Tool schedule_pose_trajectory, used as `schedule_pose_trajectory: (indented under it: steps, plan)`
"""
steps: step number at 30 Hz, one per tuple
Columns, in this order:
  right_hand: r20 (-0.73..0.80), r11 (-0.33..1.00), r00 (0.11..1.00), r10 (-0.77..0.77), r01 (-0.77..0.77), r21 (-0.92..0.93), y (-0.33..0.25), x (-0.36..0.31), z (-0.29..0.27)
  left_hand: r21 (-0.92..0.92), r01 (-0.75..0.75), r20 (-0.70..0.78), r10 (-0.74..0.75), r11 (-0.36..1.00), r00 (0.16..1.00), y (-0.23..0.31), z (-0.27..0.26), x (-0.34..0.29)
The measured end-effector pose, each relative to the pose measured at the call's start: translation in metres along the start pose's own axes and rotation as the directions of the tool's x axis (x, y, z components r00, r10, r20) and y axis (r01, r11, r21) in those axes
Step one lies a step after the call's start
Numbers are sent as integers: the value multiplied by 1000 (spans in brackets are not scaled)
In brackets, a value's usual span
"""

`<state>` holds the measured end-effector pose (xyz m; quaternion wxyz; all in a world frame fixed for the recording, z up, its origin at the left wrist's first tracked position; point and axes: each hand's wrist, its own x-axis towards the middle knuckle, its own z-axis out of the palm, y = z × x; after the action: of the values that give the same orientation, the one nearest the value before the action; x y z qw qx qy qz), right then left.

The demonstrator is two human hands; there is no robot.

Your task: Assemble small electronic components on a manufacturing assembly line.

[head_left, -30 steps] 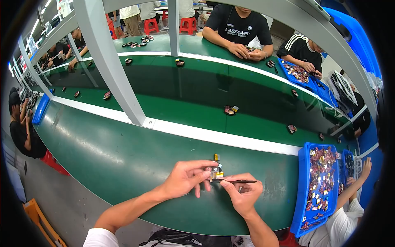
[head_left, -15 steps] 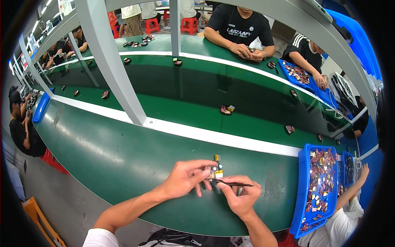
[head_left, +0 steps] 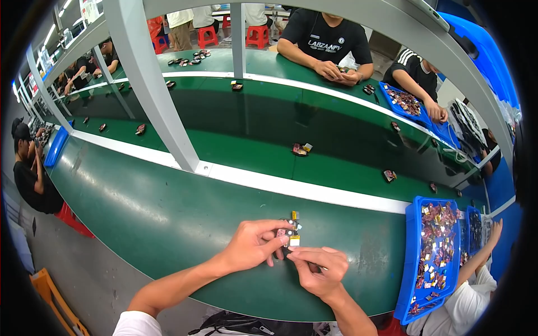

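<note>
My left hand (head_left: 255, 243) is closed around a small electronic assembly (head_left: 284, 232), pinching it between thumb and fingers above the green tabletop. A board, thin wires and a white-and-yellow block (head_left: 294, 241) like a small battery show on it. Another yellow-topped piece (head_left: 295, 215) sticks out at its far end. My right hand (head_left: 322, 271) is closed just to the right, its fingertips meeting the near edge of the assembly. A slim dark tool, perhaps tweezers, lies in this hand, mostly hidden by the fingers.
At my right stands a blue tray (head_left: 412, 257) full of similar small parts. Beyond a white rail (head_left: 291, 191), a green conveyor belt (head_left: 241, 151) carries scattered assemblies. A grey post (head_left: 151, 89) rises at the left. Co-workers sit across the belt and at both sides.
My right hand has turned and drawn in beside the assembly; the dark tool, which pointed out to the right, is now mostly covered. Assemblies on the belt have shifted left.
</note>
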<state>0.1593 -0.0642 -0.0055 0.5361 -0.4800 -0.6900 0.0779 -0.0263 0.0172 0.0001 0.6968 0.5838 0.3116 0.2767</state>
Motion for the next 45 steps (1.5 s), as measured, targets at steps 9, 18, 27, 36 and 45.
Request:
schedule_pose_trajectory:
  steps: [9,18,27,36,45]
  plan:
    - [5,999,999,-36,36,5,-9,0,-6,21,-27,-100,29,999,995,2,15,-7]
    - [-191,1000,982,-1,3,7,-11,0,-30,177,-82,-402,149,981,904,36,-11,37]
    - [-183,1000,983,24,-24,3,-13,-7,-52,869,375,-493,639,323,591,31,-91,122]
    - [-173,1000,985,10,-13,-17,-9,-14,-49,593,104,-493,258,798,831,25,-46,180]
    - [-158,997,985,71,-75,-20,-21,-18,-47,699,143,-506,343,700,791,8,-46,170]
